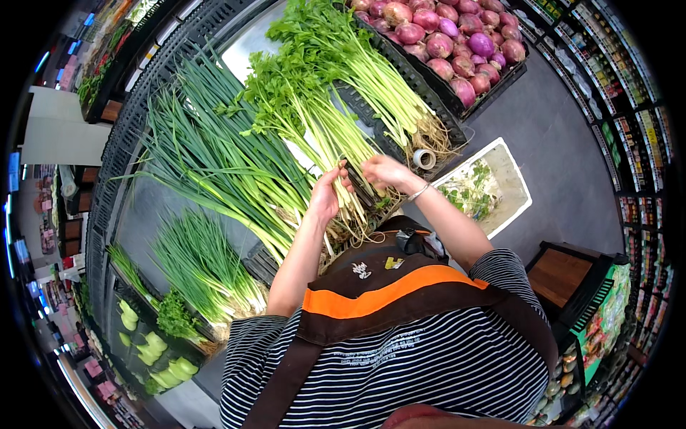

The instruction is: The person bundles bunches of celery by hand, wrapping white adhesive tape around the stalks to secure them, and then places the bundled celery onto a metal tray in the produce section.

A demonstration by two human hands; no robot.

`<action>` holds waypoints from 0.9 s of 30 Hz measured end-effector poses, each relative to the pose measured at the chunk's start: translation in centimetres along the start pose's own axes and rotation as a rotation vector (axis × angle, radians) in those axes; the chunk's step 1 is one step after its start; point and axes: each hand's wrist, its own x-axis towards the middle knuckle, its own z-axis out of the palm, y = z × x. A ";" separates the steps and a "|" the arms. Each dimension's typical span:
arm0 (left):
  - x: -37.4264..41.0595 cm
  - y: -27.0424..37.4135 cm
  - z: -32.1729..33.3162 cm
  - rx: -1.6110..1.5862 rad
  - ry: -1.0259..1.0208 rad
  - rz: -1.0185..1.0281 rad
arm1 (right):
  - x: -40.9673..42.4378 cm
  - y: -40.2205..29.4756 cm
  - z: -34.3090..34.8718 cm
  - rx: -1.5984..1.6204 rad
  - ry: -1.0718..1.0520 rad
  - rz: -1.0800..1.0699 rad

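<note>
My left hand [326,194] is curled around a few pale lower stalks of the middle celery bunch [316,120], close to the root end. Just right of it, my right hand [387,172] is blurred over the crate edge with its fingers bent, and I cannot tell if anything is in it. Thin roots hang below, near my apron [353,268]. A second celery bunch [375,86] lies above right, its brown roots beside a roll of tape [424,159]. Long green onions [225,145] spread out to the left.
A white foam box [517,185] with leaf trimmings stands right of my arm. Beyond the celery sits a black crate of red onions [439,45]. Thinner spring onions [209,263] and chayotes [153,348] lie lower left. Store shelves [605,69] line the right.
</note>
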 end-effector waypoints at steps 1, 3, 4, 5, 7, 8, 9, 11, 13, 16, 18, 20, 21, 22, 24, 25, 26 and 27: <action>-0.1 0.0 -0.1 -0.081 -0.044 -0.020 | -0.2 0.4 0.6 0.091 -0.069 0.073; -0.2 0.2 -0.3 -0.245 -0.133 -0.059 | -0.3 1.8 1.5 0.314 -0.386 0.050; -0.5 0.4 -0.1 -0.275 -0.156 -0.066 | 0.0 2.6 2.2 0.389 -0.371 0.018; -0.7 0.6 0.2 -0.255 -0.159 -0.058 | 0.3 3.2 2.6 0.465 -0.355 -0.013; -1.3 0.8 0.5 -0.220 -0.164 -0.036 | -0.2 2.8 3.0 0.410 -0.277 -0.062; -1.2 0.8 -0.4 -0.189 -0.200 -0.036 | -0.5 2.6 3.2 0.383 -0.238 -0.087; -1.2 0.7 -0.4 -0.119 -0.157 -0.023 | -0.7 2.5 3.1 0.361 -0.204 -0.104; -1.3 0.6 -0.5 0.021 -0.069 0.005 | -0.9 2.1 3.1 0.317 -0.137 -0.138; -1.1 0.3 -0.2 0.010 0.007 0.066 | -1.7 1.3 2.8 0.264 -0.096 -0.172; -0.8 0.1 -0.3 0.009 -0.016 0.051 | -2.3 0.5 2.7 0.236 -0.005 -0.215; -1.0 0.2 0.1 -0.003 -0.005 0.027 | -1.6 0.8 2.1 0.115 0.081 -0.309; -1.7 0.5 0.9 -0.004 -0.003 0.009 | -1.3 0.8 1.4 0.025 0.182 -0.339; -1.6 0.6 0.7 0.008 -0.005 0.008 | -0.8 1.0 1.1 0.019 0.216 -0.373; -1.6 0.7 0.4 0.019 -0.007 0.007 | -0.5 1.2 0.6 0.025 0.240 -0.337; -2.0 1.1 0.6 0.041 -0.014 0.022 | 0.2 1.7 -0.6 -0.078 0.353 -0.266; -2.2 1.4 0.5 0.040 -0.034 0.016 | 1.7 3.2 -1.5 -0.421 0.513 -0.393; -2.5 1.8 0.3 0.037 -0.052 0.014 | 2.6 4.6 -2.2 -0.534 0.505 -0.355; -2.8 2.4 0.7 0.035 -0.071 0.016 | 2.5 4.4 -2.3 -0.647 0.498 -0.322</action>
